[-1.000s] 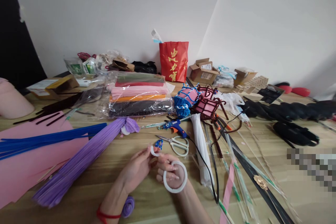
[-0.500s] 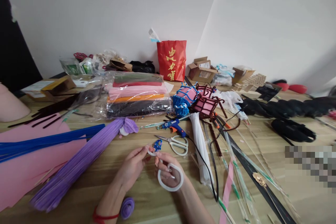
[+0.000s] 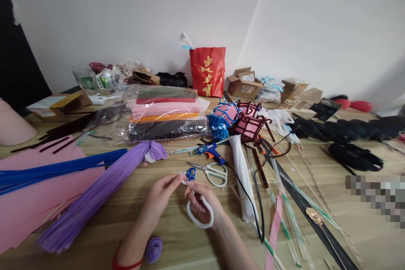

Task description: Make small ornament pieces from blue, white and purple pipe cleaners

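My left hand point(image 3: 163, 196) pinches the end of a white pipe cleaner point(image 3: 202, 224) between thumb and fingertips. Facing it, my right hand point(image 3: 202, 200) grips the same white stem, its fingertips nearly touching the left ones. The rest of the stem bends into a wide loop hanging below my right fingers. Just beyond my fingertips is a small twisted blue piece point(image 3: 190, 173); whether it touches them I cannot tell. White-handled scissors point(image 3: 216, 175) lie beyond my right hand, with a blue glue gun point(image 3: 210, 152) behind them. A purple coil point(image 3: 154, 249) rests beside my left wrist.
Purple pipe cleaners point(image 3: 101, 196) lie bundled at left, near blue ones point(image 3: 63, 171). A white bundle point(image 3: 242, 181) and the glue gun's black cable point(image 3: 243, 190) are at right. Behind stand pink-sided lanterns point(image 3: 249, 128), a bagged pack of coloured stems point(image 3: 167, 116) and a red bag point(image 3: 208, 71).
My hands have shifted slightly, with the left fingertips moving a little right and up. The white loop has turned and now looks like an open C.
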The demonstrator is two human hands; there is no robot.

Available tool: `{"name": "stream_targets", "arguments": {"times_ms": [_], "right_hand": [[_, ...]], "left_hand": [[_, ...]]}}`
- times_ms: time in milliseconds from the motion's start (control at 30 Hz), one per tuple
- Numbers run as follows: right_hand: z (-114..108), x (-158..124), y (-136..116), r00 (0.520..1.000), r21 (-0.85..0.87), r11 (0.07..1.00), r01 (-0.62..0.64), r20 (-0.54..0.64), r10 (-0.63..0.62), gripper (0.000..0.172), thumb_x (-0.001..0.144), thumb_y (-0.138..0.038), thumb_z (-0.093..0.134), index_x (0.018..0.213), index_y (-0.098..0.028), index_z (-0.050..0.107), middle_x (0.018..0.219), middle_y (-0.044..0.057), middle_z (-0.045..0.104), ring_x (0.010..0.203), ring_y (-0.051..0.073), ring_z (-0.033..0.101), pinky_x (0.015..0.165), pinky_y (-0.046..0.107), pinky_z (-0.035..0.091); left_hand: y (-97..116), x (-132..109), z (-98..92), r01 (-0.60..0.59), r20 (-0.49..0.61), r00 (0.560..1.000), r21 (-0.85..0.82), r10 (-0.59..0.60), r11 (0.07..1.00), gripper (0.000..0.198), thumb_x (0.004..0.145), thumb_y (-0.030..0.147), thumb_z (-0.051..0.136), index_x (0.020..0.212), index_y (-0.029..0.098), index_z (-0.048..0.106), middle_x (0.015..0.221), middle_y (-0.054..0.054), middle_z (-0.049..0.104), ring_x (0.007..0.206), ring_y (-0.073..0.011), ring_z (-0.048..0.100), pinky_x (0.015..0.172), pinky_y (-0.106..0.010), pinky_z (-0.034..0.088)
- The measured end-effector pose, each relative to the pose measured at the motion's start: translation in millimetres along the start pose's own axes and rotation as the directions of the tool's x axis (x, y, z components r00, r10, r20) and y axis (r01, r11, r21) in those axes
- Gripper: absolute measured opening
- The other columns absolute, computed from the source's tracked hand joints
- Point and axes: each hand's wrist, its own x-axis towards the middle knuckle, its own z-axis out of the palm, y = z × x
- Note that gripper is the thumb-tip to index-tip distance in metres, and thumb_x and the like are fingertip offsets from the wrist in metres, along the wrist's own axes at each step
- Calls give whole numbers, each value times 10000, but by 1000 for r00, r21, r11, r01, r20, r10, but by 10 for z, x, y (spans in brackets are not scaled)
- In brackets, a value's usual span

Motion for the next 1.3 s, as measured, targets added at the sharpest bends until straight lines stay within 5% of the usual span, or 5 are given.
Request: {"name": "stream_targets", "arguments": {"times_ms": [200, 433, 833, 1133, 1300], "right_hand": [[2, 9, 14, 999, -77, 997, 23, -23, -25, 265, 702, -356, 673, 632, -107, 616, 367, -61, 486, 226, 10, 237, 265, 183, 76], [-68, 30, -29, 998, 66, 996, -55, -31, 58, 220, 701, -308, 679, 624, -120, 594, 337, -93, 399, 257, 16, 188, 277, 171, 116], [-123, 49, -5, 950, 354, 913, -204, 298, 96, 333, 800, -246, 607, 527, -150, 444, 363, -118, 268, 291, 15, 117, 278, 138, 168], [-77, 43, -31, 998, 91, 994, 56, 13, -57, 289, 769, -334, 653, 602, -121, 553, 384, -94, 373, 280, 10, 208, 290, 161, 137], [29, 4, -28, 996, 65, 994, 87, -19, -86, 252, 731, -328, 684, 632, -123, 576, 378, -82, 421, 292, 16, 262, 312, 154, 173]], "left_hand": [[-96, 38, -5, -106, -50, 992, 187, 117, 977, 234, 699, 390, 611, 739, 178, 701, 822, -56, 733, 817, -241, 644, 780, -318, 473], [-31, -16, -9, -227, 60, 972, 460, 225, 858, 284, 780, 390, 491, 604, 185, 580, 649, -20, 585, 653, -185, 540, 639, -274, 397], [47, -81, 1, -117, 460, 887, 159, 31, 980, 331, 854, 384, 447, 601, 176, 502, 620, 30, 463, 629, -128, 431, 625, -228, 348], [-71, -66, 101, 0, 283, 959, -9, 3, 1000, 384, 846, 493, 401, 673, 175, 529, 573, 29, 487, 544, -120, 428, 543, -231, 350], [-76, -74, 147, -142, 87, 988, 196, 127, 970, 274, 850, 434, 429, 762, 200, 540, 612, 34, 493, 586, -143, 461, 587, -239, 372]]}}
